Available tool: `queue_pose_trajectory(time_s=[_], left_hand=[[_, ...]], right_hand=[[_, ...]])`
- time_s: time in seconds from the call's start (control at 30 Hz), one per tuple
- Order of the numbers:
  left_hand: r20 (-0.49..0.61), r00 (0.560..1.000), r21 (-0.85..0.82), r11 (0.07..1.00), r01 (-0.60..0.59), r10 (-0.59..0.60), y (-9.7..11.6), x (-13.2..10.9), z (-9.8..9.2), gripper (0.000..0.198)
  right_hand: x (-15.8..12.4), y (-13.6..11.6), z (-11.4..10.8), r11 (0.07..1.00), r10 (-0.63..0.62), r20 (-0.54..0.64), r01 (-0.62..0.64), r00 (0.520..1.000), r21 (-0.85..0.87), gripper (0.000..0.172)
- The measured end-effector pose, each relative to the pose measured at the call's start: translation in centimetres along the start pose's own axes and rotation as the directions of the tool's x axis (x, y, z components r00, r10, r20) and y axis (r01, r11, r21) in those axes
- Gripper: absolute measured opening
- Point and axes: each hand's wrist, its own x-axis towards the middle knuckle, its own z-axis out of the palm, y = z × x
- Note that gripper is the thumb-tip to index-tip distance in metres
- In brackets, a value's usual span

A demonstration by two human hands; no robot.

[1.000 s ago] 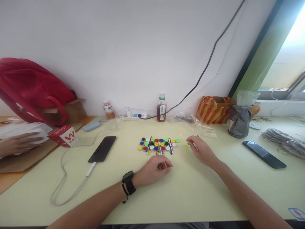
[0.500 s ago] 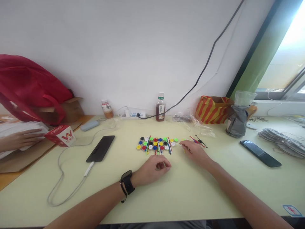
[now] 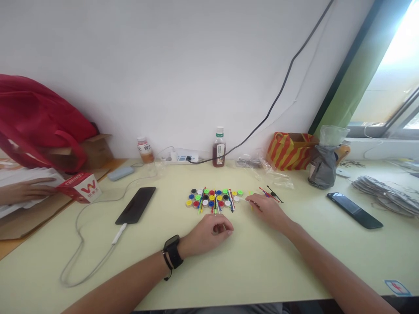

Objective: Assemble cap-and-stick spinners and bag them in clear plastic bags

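Observation:
Small round plastic discs (image 3: 196, 203) in several colours lie in rows at the middle of the table. Thin coloured plastic sticks with pointed ends (image 3: 231, 200) rest across them in three bundles. Just right of the rows, my right hand (image 3: 267, 210) is low over the table, its fingertips pinched on a thin white stick (image 3: 244, 199) that points left. Beyond that hand lie a few loose red, blue and black sticks (image 3: 273, 193). Nearer to me, my left hand (image 3: 207, 234) rests on the table, fingers curled toward the thumb, with nothing visible in them.
On the left are a charging phone (image 3: 135, 206), a red and white box (image 3: 81, 187) and another person's hand (image 3: 28, 192) on white sheets. A drink bottle (image 3: 219, 148) and power strip (image 3: 183, 159) stand by the wall. Another phone (image 3: 354, 210) lies to the right.
My right hand has turned slightly, and the white stick now shows at its fingertips. My left hand keeps its pose. The whole view has shifted a little.

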Motion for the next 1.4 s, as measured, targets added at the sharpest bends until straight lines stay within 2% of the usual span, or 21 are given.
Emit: queue_pose_trajectory(time_s=[0.1, 0.17, 0.23, 0.33, 0.4, 0.5, 0.6, 0.73, 0.87, 1.0, 1.1, 1.27, 1.4], left_hand=[[-0.011, 1.000, -0.029, 1.000, 0.002, -0.002, -0.3, 0.0, 0.2, 0.017], [-0.033, 0.999, -0.037, 0.999, 0.018, -0.019, -0.6, -0.1, 0.3, 0.026], [-0.059, 0.998, 0.002, 0.999, 0.033, -0.033, -0.9, -0.2, 0.4, 0.037], [-0.082, 0.996, 0.100, 0.995, 0.030, -0.022, -1.0, -0.4, 0.4, 0.042], [-0.065, 0.998, 0.139, 0.990, -0.002, 0.011, -0.8, -0.5, 0.3, 0.040], [-0.001, 0.998, 0.151, 0.986, -0.067, 0.068, -0.4, -0.5, 0.2, 0.025], [0.016, 0.998, 0.127, 0.989, -0.069, 0.068, -0.1, -0.4, 0.1, 0.014], [-0.049, 0.999, 0.063, 0.998, 0.018, -0.015, -0.3, -0.2, 0.0, 0.016], [-0.049, 0.995, -0.120, 0.989, 0.082, -0.088, -0.7, 0.1, -0.1, 0.018], [-0.081, 0.994, -0.187, 0.980, 0.063, -0.079, -1.1, 0.4, -0.1, 0.016], [-0.104, 0.993, -0.193, 0.980, 0.042, -0.063, -1.2, 0.4, 0.1, 0.017], [-0.190, 0.982, -0.289, 0.956, -0.040, -0.017, -0.5, 0.9, 0.2, 0.021], [-0.221, 0.975, -0.350, 0.936, -0.042, -0.038, 0.1, 2.4, -0.2, 0.021]], right_hand=[[-0.1, -0.5, -0.5, 0.998, -0.021, -0.003, 0.021, 1.000, 0.062, 0.028], [-0.2, -1.0, -1.2, 0.992, -0.038, 0.009, 0.037, 0.999, 0.118, 0.026], [-0.4, -1.6, -1.8, 0.986, -0.044, 0.033, 0.039, 0.998, 0.161, 0.025], [-0.7, -2.6, -2.5, 0.975, -0.049, 0.091, 0.028, 0.995, 0.219, 0.023], [-0.9, -3.3, -2.6, 0.963, -0.071, 0.149, 0.029, 0.986, 0.269, 0.024], [-1.0, -4.5, -2.3, 0.937, -0.114, 0.245, 0.022, 0.963, 0.349, 0.026], [-1.1, -5.3, -2.0, 0.912, -0.122, 0.293, -0.009, 0.948, 0.409, 0.023], [-1.0, -5.3, -2.3, 0.895, -0.090, 0.284, -0.048, 0.955, 0.443, 0.020], [-1.0, -4.8, -2.4, 0.901, -0.041, 0.286, -0.089, 0.957, 0.425, 0.020], [-0.8, -4.5, -1.6, 0.903, -0.022, 0.266, -0.095, 0.964, 0.420, 0.022], [-0.2, -4.5, -1.4, 0.890, -0.060, 0.227, -0.051, 0.972, 0.453, 0.031], [0.5, -6.1, -3.3, 0.879, -0.054, 0.145, -0.022, 0.988, 0.476, 0.043], [0.5, -8.1, -4.2, 0.840, -0.018, 0.115, -0.047, 0.993, 0.540, 0.038]])
